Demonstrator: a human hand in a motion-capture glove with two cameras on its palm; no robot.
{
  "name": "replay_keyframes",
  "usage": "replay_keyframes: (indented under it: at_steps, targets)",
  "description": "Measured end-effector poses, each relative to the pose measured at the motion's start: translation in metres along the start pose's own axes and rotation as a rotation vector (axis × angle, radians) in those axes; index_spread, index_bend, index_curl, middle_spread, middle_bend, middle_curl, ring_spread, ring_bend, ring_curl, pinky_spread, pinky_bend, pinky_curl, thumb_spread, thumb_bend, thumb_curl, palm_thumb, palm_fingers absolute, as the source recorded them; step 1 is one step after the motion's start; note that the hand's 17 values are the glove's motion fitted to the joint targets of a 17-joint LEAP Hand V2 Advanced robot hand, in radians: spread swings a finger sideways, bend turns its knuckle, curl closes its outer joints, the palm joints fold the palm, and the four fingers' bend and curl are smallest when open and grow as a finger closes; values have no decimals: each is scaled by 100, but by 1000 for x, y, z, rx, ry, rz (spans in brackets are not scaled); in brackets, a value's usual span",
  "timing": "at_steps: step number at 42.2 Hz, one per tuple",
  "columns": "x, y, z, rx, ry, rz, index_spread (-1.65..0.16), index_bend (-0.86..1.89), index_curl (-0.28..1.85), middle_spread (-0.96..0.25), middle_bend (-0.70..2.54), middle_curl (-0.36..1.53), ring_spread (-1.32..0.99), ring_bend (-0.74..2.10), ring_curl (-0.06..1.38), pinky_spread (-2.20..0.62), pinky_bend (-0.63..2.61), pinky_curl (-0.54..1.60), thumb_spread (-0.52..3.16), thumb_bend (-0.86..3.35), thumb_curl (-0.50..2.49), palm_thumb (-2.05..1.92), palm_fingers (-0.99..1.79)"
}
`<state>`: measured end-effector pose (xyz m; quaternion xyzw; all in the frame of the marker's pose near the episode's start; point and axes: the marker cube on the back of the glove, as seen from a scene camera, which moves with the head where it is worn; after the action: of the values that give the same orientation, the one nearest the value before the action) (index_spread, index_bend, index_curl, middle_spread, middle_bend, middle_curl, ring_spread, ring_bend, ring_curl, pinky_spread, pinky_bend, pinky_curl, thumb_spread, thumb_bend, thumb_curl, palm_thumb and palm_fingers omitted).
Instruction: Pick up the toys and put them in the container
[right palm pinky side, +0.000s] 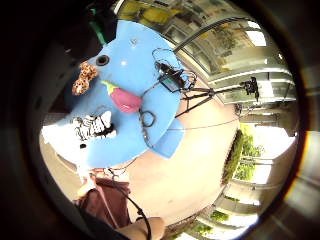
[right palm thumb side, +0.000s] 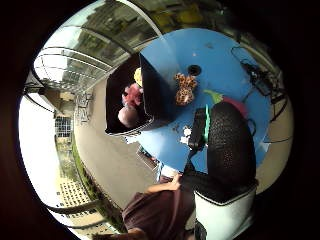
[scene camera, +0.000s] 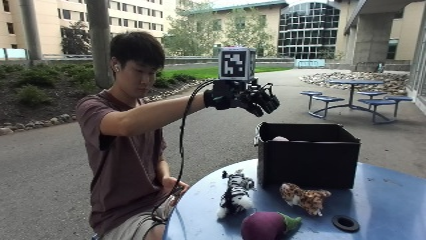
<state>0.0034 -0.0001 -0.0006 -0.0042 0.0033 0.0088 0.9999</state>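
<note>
The black-gloved right hand (scene camera: 243, 97) is raised on an outstretched arm, fingers relaxed and empty, just above the black box container (scene camera: 307, 155). Below it on the round blue table (scene camera: 386, 200) lie a striped zebra plush (scene camera: 234, 192), a spotted leopard plush (scene camera: 305, 196) and a purple eggplant plush (scene camera: 266, 225).

The black box (scene camera: 307, 156) hides most of what is inside it from the outside view; only a small white bit peeks over its rim. From the thumb side view, some toys sit in there, maybe pink and yellow ones, but they are too blurry to name. The blue table (scene camera: 386, 200) is cut off by the picture's edge
</note>
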Motion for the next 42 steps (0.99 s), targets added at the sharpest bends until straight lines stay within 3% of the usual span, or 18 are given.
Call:
replay_keyframes:
  at_steps: [2,3,5,6,10,22,23,25,26,27,33,35,36,42]
  targets:
    - [1,0,-1,-6,-8,7,-11,16,4,-3,-4,-2,-6,42,8,-5,68,16,51,12,2,13,19]
    - [2,0,-1,-10,-14,12,-12,12,4,-7,13,2,-6,41,8,-6,68,17,60,13,3,14,23]
    - [3,1,-2,-17,-21,14,-14,12,6,-8,14,3,-7,44,10,-6,72,20,76,15,4,15,20]
    - [3,1,-2,-18,-21,12,-15,17,8,-6,-1,0,-8,49,12,-6,78,23,83,15,5,15,10]
    - [6,-1,-1,-20,-16,16,-18,19,12,-5,3,1,-9,57,17,-6,86,28,107,17,8,14,2]
    - [41,-29,24,-47,13,83,-21,20,22,-5,9,5,-10,69,22,-6,97,32,143,17,15,8,-7]
    - [44,-33,30,-62,10,87,-21,15,21,-8,26,9,-10,66,21,-6,93,31,144,17,15,8,-1]
    - [51,-41,44,-98,7,93,-21,13,21,-10,27,11,-10,65,22,-5,94,32,145,16,16,6,-3]
    - [55,-45,52,-118,7,98,-21,17,23,-7,11,8,-10,69,23,-5,99,34,145,15,17,5,-12]
    - [59,-50,61,-140,6,104,-21,11,22,-10,27,12,-10,65,21,-4,96,32,146,14,17,5,-6]
    - [84,-73,129,-269,25,137,-20,9,21,-9,25,16,-6,58,21,-2,98,33,143,10,20,2,-15]
    - [92,-78,155,-313,45,143,-20,14,22,-4,6,13,-5,61,21,-1,103,34,141,9,21,2,-25]
    - [96,-80,170,-338,57,143,-20,9,21,-7,21,16,-5,56,20,-1,100,33,141,9,21,2,-19]
    - [111,-82,253,-517,46,79,-20,7,20,-4,18,19,-3,51,19,1,99,34,137,9,25,7,-21]
